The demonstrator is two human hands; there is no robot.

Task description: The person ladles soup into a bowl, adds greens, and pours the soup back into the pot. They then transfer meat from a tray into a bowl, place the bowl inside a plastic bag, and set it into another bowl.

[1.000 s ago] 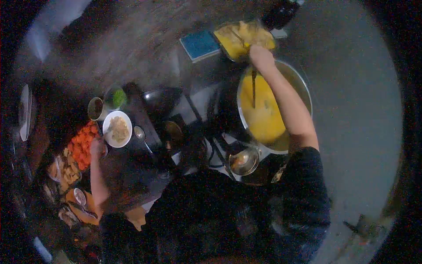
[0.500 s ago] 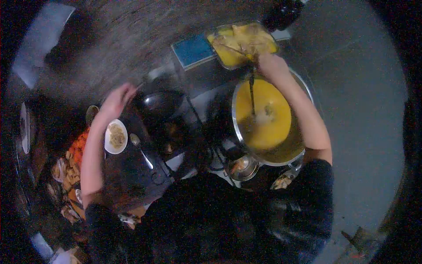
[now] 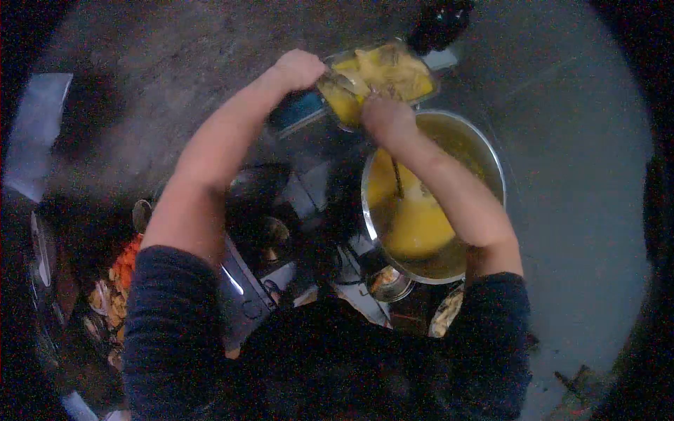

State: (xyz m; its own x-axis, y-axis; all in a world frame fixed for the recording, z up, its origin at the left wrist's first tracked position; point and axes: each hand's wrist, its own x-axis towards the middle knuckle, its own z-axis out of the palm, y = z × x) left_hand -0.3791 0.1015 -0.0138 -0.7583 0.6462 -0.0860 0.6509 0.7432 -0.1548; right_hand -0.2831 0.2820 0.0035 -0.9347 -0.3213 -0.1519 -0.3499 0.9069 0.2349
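My left hand (image 3: 302, 69) is closed at the near left edge of a tray (image 3: 437, 85) of yellow broth. From its fingers a shiny metal utensil (image 3: 345, 83), spoon-like in outline, reaches over the tray. Pale pieces of food (image 3: 393, 70) lie in the broth. My right hand (image 3: 387, 121), blurred and closed, is over the tray's near edge; what its fingers hold is hidden. Below my right forearm stands a large metal pot (image 3: 503, 165) of yellow liquid (image 3: 421, 224). A dark, thin handle (image 3: 398, 181) shows in the pot below my right wrist.
A blue flat object (image 3: 300, 112) lies left of the tray. Dark pans (image 3: 263, 179) sit below my left arm, with a small metal pot (image 3: 393, 286) near my body. Chopped orange food (image 3: 125, 263) lies far left. A dark object (image 3: 442, 24) stands beyond the tray.
My left hand has swung up and right from near the white bowl to the tray. My right hand has moved slightly left and down. The bowl is now hidden behind my left arm.
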